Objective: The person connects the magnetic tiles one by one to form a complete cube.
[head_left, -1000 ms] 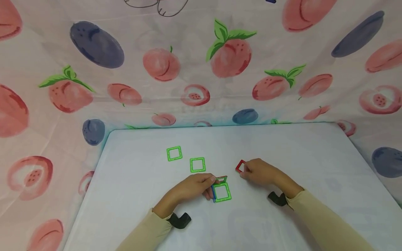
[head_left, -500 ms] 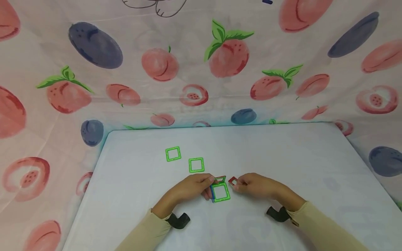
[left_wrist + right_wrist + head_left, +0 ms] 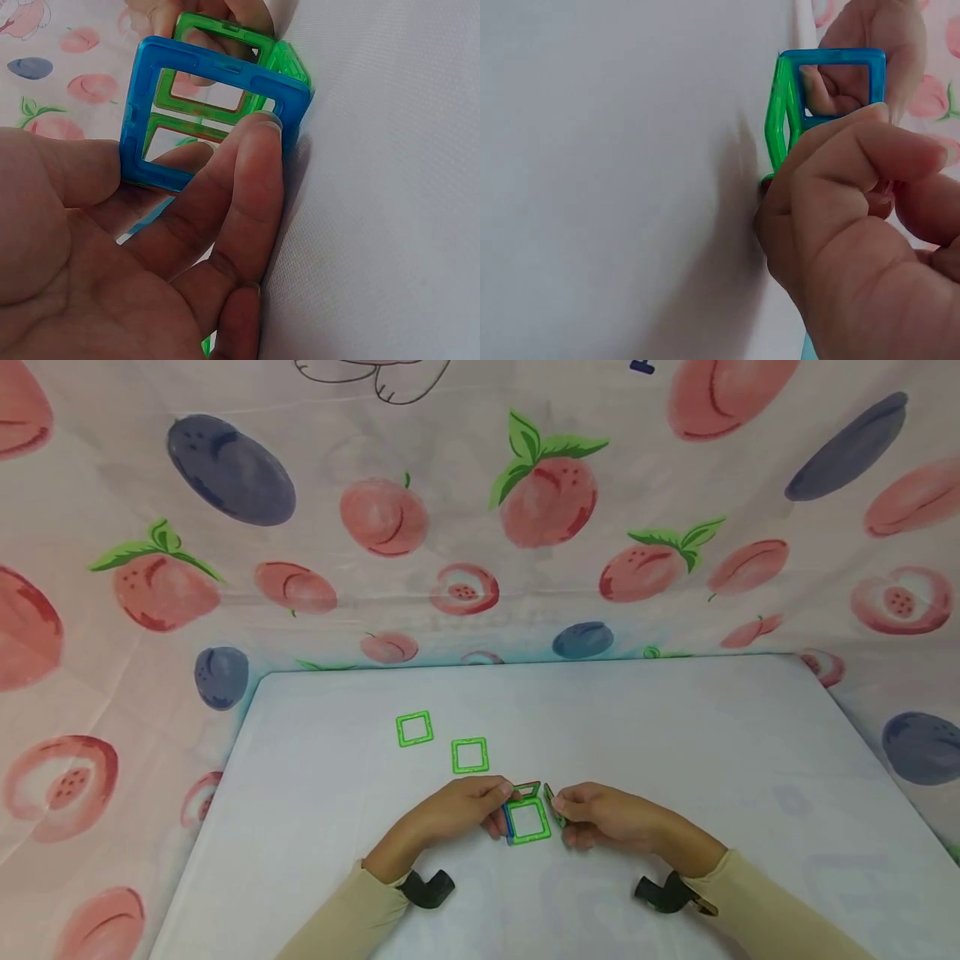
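The left hand pinches the blue frame, which meets a green frame edge to edge, lower centre of the head view. Immediately right, the right hand pinches a tilted tile; its fingers obscure most of it. Up-left lie a nearer loose frame and a farther loose frame, both green, on the white tabletop. Frame material: glossy, translucent, square, open-centred. Fruit-printed cloth fills the upper frame.
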